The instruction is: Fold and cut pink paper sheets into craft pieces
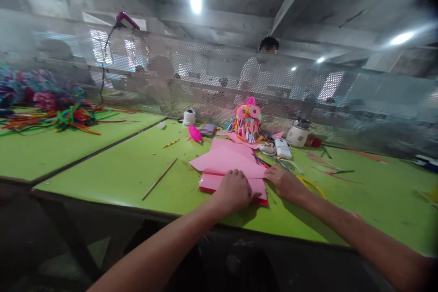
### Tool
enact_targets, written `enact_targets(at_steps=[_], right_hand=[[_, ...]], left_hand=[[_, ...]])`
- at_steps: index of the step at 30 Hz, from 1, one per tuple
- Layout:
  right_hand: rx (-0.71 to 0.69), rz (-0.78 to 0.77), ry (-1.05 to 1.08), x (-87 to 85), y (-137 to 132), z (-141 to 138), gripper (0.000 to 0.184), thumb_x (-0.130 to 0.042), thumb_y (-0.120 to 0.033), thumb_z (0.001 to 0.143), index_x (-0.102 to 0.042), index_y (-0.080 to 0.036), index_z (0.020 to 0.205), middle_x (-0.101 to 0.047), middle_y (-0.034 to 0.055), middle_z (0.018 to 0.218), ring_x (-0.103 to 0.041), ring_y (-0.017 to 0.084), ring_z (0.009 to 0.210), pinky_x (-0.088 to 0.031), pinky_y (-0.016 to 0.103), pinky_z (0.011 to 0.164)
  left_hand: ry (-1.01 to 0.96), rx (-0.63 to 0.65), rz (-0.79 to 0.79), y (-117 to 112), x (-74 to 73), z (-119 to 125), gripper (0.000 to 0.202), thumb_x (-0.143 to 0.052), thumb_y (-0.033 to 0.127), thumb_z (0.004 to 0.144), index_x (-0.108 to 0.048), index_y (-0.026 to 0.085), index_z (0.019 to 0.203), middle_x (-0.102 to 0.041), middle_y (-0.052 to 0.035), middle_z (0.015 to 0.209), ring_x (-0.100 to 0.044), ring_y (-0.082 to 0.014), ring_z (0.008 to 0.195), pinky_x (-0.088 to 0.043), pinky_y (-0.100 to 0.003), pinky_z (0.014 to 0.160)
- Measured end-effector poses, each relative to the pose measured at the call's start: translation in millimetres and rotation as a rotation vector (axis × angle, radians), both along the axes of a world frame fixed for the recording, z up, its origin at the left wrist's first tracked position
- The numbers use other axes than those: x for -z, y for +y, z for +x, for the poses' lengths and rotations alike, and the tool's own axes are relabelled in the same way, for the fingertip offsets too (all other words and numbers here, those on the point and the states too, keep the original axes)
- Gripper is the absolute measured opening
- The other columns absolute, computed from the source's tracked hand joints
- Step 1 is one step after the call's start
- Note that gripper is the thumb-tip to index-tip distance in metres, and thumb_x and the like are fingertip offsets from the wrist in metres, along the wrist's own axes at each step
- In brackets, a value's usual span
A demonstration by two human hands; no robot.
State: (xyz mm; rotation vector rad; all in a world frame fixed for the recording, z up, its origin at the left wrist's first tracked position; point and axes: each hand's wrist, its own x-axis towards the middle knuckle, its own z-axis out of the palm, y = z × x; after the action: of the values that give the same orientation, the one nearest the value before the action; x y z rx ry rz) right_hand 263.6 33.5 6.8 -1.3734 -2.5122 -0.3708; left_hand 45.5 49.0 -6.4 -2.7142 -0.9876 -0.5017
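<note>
A stack of pink paper sheets lies on the green table in front of me. My left hand rests on the near part of the stack, fingers curled down onto the paper. My right hand sits at the stack's right edge with its fingers pinched on a sheet. Scissors lie partly on the paper just beyond my right hand.
A colourful fringed paper craft stands behind the stack. Nearby are a thin wooden stick, a pink ball, a white jar, a white pot and coloured strips. A person sits behind the perforated screen.
</note>
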Motion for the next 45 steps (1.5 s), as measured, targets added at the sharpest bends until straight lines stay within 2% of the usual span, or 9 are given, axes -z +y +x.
enact_targets(at_steps=[5, 9, 13, 19, 23, 30, 37, 42, 45], right_hand=[[-0.020, -0.077, 0.144, -4.3, 39, -40, 0.028, -0.051, -0.010, 0.086, -0.064, -0.012, 0.110, -0.066, 0.0100, 0.112, -0.056, 0.018, 0.106, -0.042, 0.030, 0.097], [0.061, -0.086, 0.127, 8.8, 86, -65, 0.026, -0.044, -0.009, 0.090, -0.065, -0.010, 0.105, -0.067, 0.0133, 0.112, -0.056, 0.019, 0.108, -0.041, 0.031, 0.097], [0.126, -0.080, 0.101, 23.8, 107, -64, 0.028, -0.041, -0.007, 0.088, -0.064, -0.008, 0.104, -0.066, 0.0162, 0.111, -0.056, 0.022, 0.109, -0.041, 0.034, 0.095], [0.146, -0.080, 0.056, 32.8, 102, -59, 0.037, -0.045, -0.012, 0.088, -0.056, -0.008, 0.123, -0.059, 0.0168, 0.127, -0.050, 0.023, 0.119, -0.037, 0.035, 0.100], [0.151, -0.082, 0.038, 31.3, 99, -60, 0.038, -0.044, -0.012, 0.089, -0.055, -0.007, 0.125, -0.058, 0.0161, 0.129, -0.050, 0.022, 0.120, -0.035, 0.033, 0.102], [0.150, -0.092, 0.013, 27.7, 97, -62, 0.035, -0.039, -0.011, 0.091, -0.056, -0.008, 0.122, -0.059, 0.0161, 0.126, -0.051, 0.022, 0.117, -0.036, 0.032, 0.100], [0.160, -0.083, 0.015, 26.3, 96, -63, 0.032, -0.037, -0.010, 0.092, -0.059, -0.011, 0.115, -0.063, 0.0141, 0.116, -0.054, 0.020, 0.110, -0.037, 0.032, 0.095], [0.159, -0.079, 0.014, 25.7, 97, -63, 0.032, -0.036, -0.010, 0.092, -0.059, -0.011, 0.114, -0.063, 0.0135, 0.116, -0.054, 0.021, 0.109, -0.037, 0.032, 0.095], [0.162, -0.087, 0.011, 25.7, 98, -63, 0.031, -0.037, -0.011, 0.092, -0.060, -0.011, 0.113, -0.063, 0.0137, 0.116, -0.053, 0.021, 0.111, -0.037, 0.032, 0.095]], left_hand=[[-0.017, -0.010, -0.018, -1, 4.0, -1, 0.067, -0.032, 0.059, 0.092, -0.065, 0.003, 0.108, -0.064, -0.0227, 0.106, -0.055, -0.0329, 0.104, -0.041, -0.044, 0.090], [-0.012, -0.026, -0.006, -2, 7.2, -1, 0.068, -0.035, 0.059, 0.091, -0.062, 0.001, 0.113, -0.062, -0.0244, 0.114, -0.054, -0.0347, 0.108, -0.039, -0.045, 0.094], [-0.033, -0.041, -0.020, -4, 7.9, -1, 0.068, -0.040, 0.060, 0.089, -0.062, 0.001, 0.113, -0.063, -0.0245, 0.110, -0.054, -0.0352, 0.106, -0.039, -0.045, 0.093], [-0.063, -0.016, -0.050, -5, 6.3, 0, 0.064, -0.040, 0.058, 0.089, -0.063, 0.003, 0.112, -0.064, -0.0244, 0.107, -0.055, -0.0354, 0.102, -0.038, -0.047, 0.092], [-0.038, -0.079, -0.084, -9, 5.4, 3, 0.066, -0.043, 0.057, 0.088, -0.061, 0.000, 0.115, -0.062, -0.0279, 0.112, -0.053, -0.0399, 0.108, -0.037, -0.051, 0.092], [-0.004, -0.179, -0.049, -20, 11.3, 1, 0.083, -0.038, 0.063, 0.088, -0.049, -0.009, 0.128, -0.049, -0.0372, 0.130, -0.043, -0.0467, 0.124, -0.028, -0.055, 0.101], [-0.033, -0.338, -0.030, -26, 5.1, -25, 0.088, -0.031, 0.072, 0.084, -0.059, -0.004, 0.118, -0.056, -0.0354, 0.122, -0.050, -0.0460, 0.117, -0.031, -0.054, 0.097], [-0.005, -0.398, -0.010, -28, -1.7, -55, 0.084, -0.030, 0.069, 0.087, -0.064, -0.005, 0.107, -0.061, -0.0342, 0.111, -0.054, -0.0439, 0.111, -0.033, -0.052, 0.096], [-0.043, -0.411, -0.009, -30, -3.6, -69, 0.078, -0.028, 0.066, 0.090, -0.066, -0.002, 0.104, -0.062, -0.0300, 0.109, -0.054, -0.0411, 0.109, -0.035, -0.050, 0.095]])
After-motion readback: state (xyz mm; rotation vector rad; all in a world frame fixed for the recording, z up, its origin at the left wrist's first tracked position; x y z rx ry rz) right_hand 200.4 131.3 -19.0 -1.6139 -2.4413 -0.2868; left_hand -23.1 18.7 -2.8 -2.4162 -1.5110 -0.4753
